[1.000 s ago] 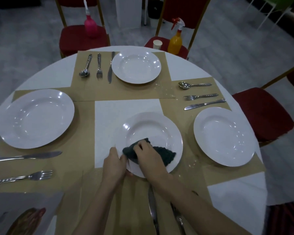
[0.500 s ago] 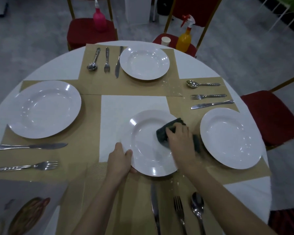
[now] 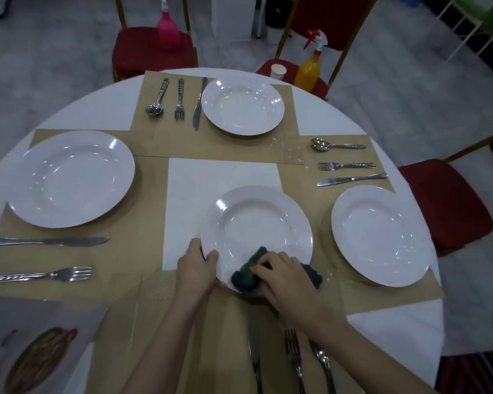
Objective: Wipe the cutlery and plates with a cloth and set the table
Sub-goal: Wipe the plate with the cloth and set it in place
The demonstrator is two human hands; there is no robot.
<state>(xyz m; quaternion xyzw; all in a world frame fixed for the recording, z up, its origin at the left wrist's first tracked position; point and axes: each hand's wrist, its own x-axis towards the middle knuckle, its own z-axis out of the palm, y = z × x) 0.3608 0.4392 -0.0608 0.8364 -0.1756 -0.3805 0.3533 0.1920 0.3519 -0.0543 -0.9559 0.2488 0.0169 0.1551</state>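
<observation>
A white plate (image 3: 256, 223) lies in front of me on the round table (image 3: 97, 109). My left hand (image 3: 195, 267) grips its near-left rim, thumb on top. My right hand (image 3: 286, 275) presses a dark green cloth (image 3: 246, 275) onto the plate's near rim. Just below the plate lie a knife (image 3: 255, 354), a fork (image 3: 295, 356) and a spoon (image 3: 323, 362). Three more white plates sit at the left (image 3: 71, 177), far (image 3: 242, 106) and right (image 3: 380, 236) places, each with cutlery beside it.
Brown placemats (image 3: 225, 146) cover much of the table. A printed food picture (image 3: 37, 356) lies at the near left. Red chairs ring the table; one holds a pink bottle (image 3: 168, 27), another an orange spray bottle (image 3: 309, 66) and a paper cup (image 3: 278, 71).
My right hand has swept the cloth from the plate's right rim back round to its near rim. My left hand has kept hold of the near-left rim.
</observation>
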